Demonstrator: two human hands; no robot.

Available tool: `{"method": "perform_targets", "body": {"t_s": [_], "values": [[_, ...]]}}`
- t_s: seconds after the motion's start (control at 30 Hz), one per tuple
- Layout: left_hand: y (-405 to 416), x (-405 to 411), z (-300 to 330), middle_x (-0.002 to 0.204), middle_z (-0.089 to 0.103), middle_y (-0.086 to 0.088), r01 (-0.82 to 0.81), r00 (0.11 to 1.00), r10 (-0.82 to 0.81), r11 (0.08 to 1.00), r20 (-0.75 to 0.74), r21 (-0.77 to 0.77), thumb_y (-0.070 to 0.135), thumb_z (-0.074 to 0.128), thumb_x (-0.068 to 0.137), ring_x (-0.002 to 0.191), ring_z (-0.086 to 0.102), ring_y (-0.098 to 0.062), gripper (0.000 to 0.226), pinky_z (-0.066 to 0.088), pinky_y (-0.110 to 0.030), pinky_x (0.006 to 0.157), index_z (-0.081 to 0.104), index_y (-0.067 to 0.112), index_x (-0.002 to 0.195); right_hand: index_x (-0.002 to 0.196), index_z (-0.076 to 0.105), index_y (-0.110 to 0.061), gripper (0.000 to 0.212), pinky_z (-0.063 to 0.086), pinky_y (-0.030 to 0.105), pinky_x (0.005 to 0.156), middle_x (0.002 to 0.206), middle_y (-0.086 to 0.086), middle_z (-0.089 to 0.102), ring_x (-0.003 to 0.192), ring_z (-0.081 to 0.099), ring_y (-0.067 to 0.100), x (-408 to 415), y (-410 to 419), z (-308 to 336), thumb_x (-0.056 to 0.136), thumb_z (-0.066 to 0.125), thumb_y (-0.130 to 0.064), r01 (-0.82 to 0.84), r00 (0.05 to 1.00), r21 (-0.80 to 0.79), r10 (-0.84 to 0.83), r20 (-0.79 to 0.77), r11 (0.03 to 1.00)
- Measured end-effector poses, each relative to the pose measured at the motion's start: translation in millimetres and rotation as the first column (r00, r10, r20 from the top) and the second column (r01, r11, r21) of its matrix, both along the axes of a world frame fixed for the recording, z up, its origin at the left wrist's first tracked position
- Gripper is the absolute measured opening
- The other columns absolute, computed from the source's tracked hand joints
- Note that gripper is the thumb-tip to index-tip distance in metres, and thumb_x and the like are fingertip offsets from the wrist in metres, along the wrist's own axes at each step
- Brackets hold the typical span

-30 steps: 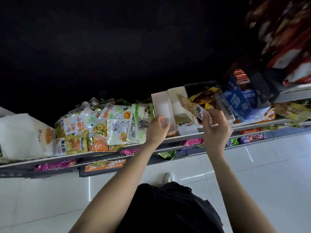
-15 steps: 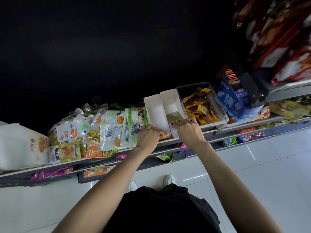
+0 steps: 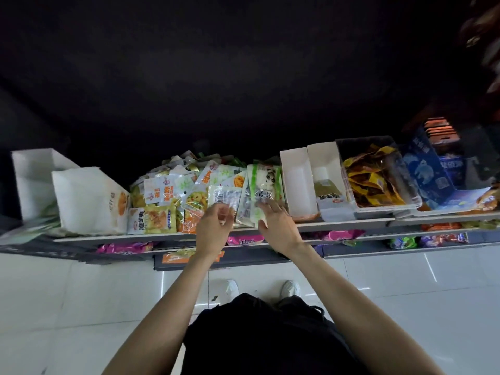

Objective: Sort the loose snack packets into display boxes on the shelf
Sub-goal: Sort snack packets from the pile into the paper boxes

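Note:
A heap of loose snack packets (image 3: 173, 193) lies on the shelf (image 3: 351, 226). My left hand (image 3: 215, 231) is at its front edge, fingers pinched on a clear packet (image 3: 226, 197) with a barcode. My right hand (image 3: 277, 228) is beside it, fingers spread and touching a green-and-white packet (image 3: 263, 185). To the right stand two white display boxes: one (image 3: 296, 182) nearly bare, the other (image 3: 322, 161) holding an olive packet (image 3: 328, 192). A clear bin (image 3: 405, 185) further right holds yellow and brown packets.
A blue carton (image 3: 426, 171) stands right of the bin. At the left are a white bag (image 3: 86, 198) and a white box (image 3: 32, 174). A lower shelf holds purple packets (image 3: 121, 247). White floor tiles and my shoes (image 3: 232, 288) are below.
My right hand dropped a yellow-brown packet at the clear bin, passed the white box and came left to the heap. My left hand took hold of the clear packet.

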State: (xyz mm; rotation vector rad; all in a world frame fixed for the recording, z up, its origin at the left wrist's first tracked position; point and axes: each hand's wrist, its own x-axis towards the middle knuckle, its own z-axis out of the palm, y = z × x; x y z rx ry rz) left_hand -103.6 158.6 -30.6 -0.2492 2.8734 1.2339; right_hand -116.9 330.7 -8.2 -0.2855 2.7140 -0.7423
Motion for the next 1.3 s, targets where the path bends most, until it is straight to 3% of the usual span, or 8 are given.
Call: {"method": "perform_targets", "body": {"t_s": [0.13,0.33,0.57,0.67,0.83,1.0,1.1,1.3], "values": [[15.6,-16.7,2.6,0.11,0.067,-0.002,0.158,0.974,-0.153,0.987,0.166,-0.012,0.023,0.057,0.094,0.087,0.065,-0.014,0.029,0.051,-0.021,0.076,0.057,0.008,0.119,0.15,0.015,-0.015,0.067,0.017,0.046,0.115,0.156,0.015,0.007,0.141,0.015,0.037,-1.2,-18.9,-14.1,0.094,0.05,-0.017,0.039,0.976,0.144,-0.068,0.207,0.989],[35.7,-31.7,1.7,0.113,0.063,-0.003,0.103,0.959,-0.075,0.991,0.273,-0.09,0.029,0.064,0.088,0.097,0.062,-0.019,0.038,0.05,-0.028,0.079,0.055,0.012,0.12,0.141,0.038,-0.014,0.056,0.031,0.043,0.111,0.148,0.008,0.037,0.136,0.034,0.031,2.8,-9.3,-15.8,0.087,0.051,-0.004,0.069,0.99,0.012,-0.07,0.125,0.998],[2.5,-20.1,48.4,0.097,0.072,0.004,0.203,0.978,-0.203,0.979,-0.048,0.001,0.015,0.063,0.088,0.058,0.056,0.001,0.018,0.046,-0.014,0.052,0.07,0.021,0.104,0.132,0.048,-0.015,0.071,0.055,0.038,0.074,0.125,0.013,0.054,0.109,0.054,0.033,-20.7,-1.7,22.5,0.069,0.073,0.005,-0.088,0.908,0.095,0.119,-0.401,0.992],[-9.0,-16.8,82.1,0.092,0.07,0.008,0.296,0.92,-0.328,0.94,-0.215,-0.169,0.024,0.063,0.088,0.052,0.046,0.009,0.014,0.039,-0.009,0.051,0.071,0.025,0.1,0.109,0.066,-0.015,0.036,0.052,0.035,0.074,0.099,0.007,0.068,0.098,0.06,0.029,-35.3,-5.0,50.7,0.074,0.076,-0.011,-0.194,0.854,0.156,0.245,-0.46,0.969],[-32.1,7.8,123.5,0.093,0.069,0.008,0.006,0.818,-0.122,0.979,-0.563,-0.204,0.027,0.058,0.089,0.079,0.06,-0.002,0.026,0.052,-0.021,0.068,0.055,0.025,0.114,0.091,0.068,-0.011,0.01,0.038,0.028,0.054,0.071,-0.009,0.059,0.062,0.054,0.012,-34.8,-18.9,89.3,0.089,0.063,-0.02,-0.273,0.906,-0.078,0.229,-0.357,0.959],[-97.1,57.0,121.3,0.106,0.063,0.01,-0.388,0.775,0.435,0.9,-0.458,0.199,0.016,0.058,0.092,0.097,0.059,-0.004,0.024,0.047,-0.019,0.081,0.06,0.02,0.115,0.101,0.062,-0.012,0.012,0.056,0.031,0.065,0.099,0.009,0.069,0.082,0.068,0.02,-28.5,-63.7,109.7,0.089,0.064,-0.01,0.203,0.976,-0.641,-0.1,0.193,0.741],[-164.4,83.3,99.4,0.106,0.063,0.009,-0.492,0.79,0.469,0.869,-0.394,0.048,0.008,0.062,0.087,0.1,0.058,-0.012,0.031,0.049,-0.031,0.084,0.06,0.02,0.116,0.113,0.057,-0.009,0.024,0.055,0.022,0.06,0.102,0.007,0.067,0.081,0.069,0.014,-18.3,-99.4,113.5,0.09,0.06,-0.001,0.433,0.894,-0.775,-0.111,0.434,0.46],[-305.3,95.8,82.1,0.105,0.065,-0.01,-0.417,0.892,0.284,0.817,-0.351,-0.398,-0.001,0.072,0.066,0.096,0.055,-0.033,0.049,0.045,-0.042,0.082,0.063,0.012,0.113,0.112,0.059,-0.011,0.026,0.056,0.026,0.058,0.099,0.002,0.069,0.077,0.07,0.013,-1.1,-205.3,102.4,0.088,0.061,-0.001,0.395,0.918,-0.804,-0.17,0.357,0.444]]}}
